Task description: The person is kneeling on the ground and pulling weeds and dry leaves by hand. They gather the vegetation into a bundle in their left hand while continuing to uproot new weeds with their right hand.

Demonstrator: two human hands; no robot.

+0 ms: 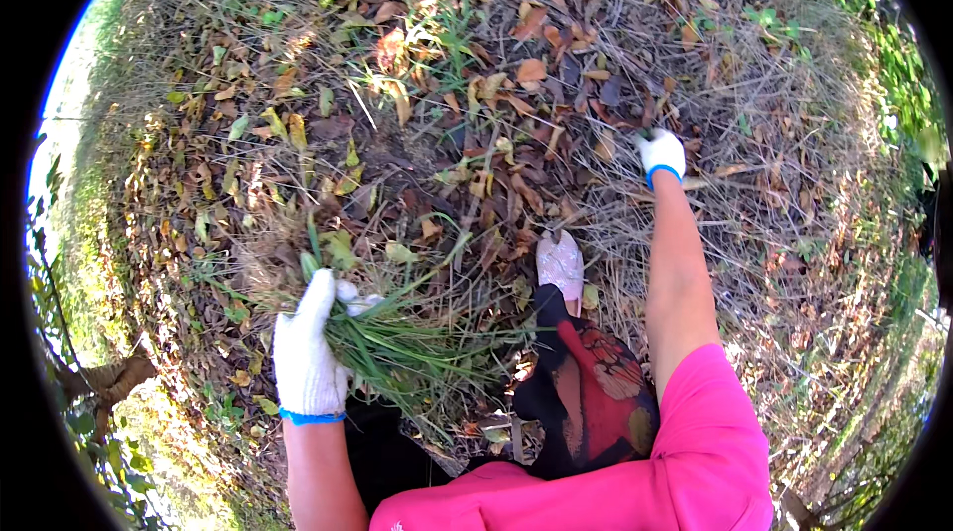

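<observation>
My left hand [309, 356], in a white knit glove with a blue cuff, grips a loose bunch of long green grass [409, 352]. The blades fan out to the right, and some pale dry roots or stems stick out past the fingers on the left. Farther forward on the right, my right hand [662, 153] wears a matching glove and reaches down to the dry leaves and straw. Its fingers point away from me and are mostly hidden, so whether they hold anything cannot be made out. A pale stick [696, 183] lies beside that wrist.
Fallen brown and yellow leaves [521, 107] and dry grass stalks cover the ground. A green grass tuft [450, 32] grows ahead. My patterned shoe [560, 263] stands between the hands, below a patterned trouser leg [595, 389]. A tree branch [112, 378] shows at left.
</observation>
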